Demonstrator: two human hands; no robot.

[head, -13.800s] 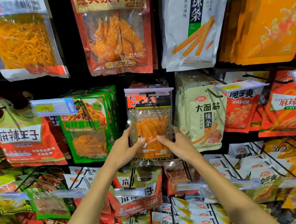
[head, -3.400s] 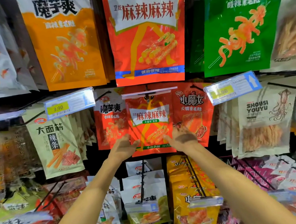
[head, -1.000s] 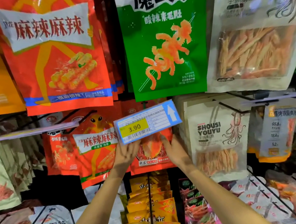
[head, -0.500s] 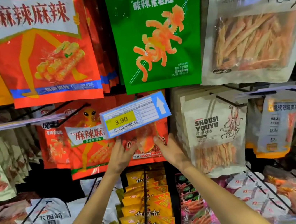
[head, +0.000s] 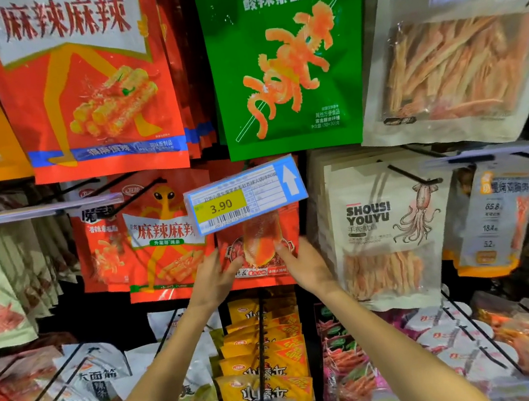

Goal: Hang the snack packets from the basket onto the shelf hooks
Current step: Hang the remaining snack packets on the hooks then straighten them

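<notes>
While my left hand (head: 214,279) and right hand (head: 305,265) pinch the red packet (head: 262,246) — hanging step, price tag (head: 245,194) at twelve o'clock — next: seat it squarely.

Snack packets hang in dense rows from the shelf's black wire hooks (head: 404,172), a blue price tag (head: 245,194) clipped on one.

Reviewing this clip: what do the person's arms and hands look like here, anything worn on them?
Both forearms are bare from the bottom edge of the picture up to the hands: no sleeves or gloves in view. The left hand and right hand show no watch, bracelet or ring, though they are slightly blurred, so small details cannot be ruled out.
</notes>
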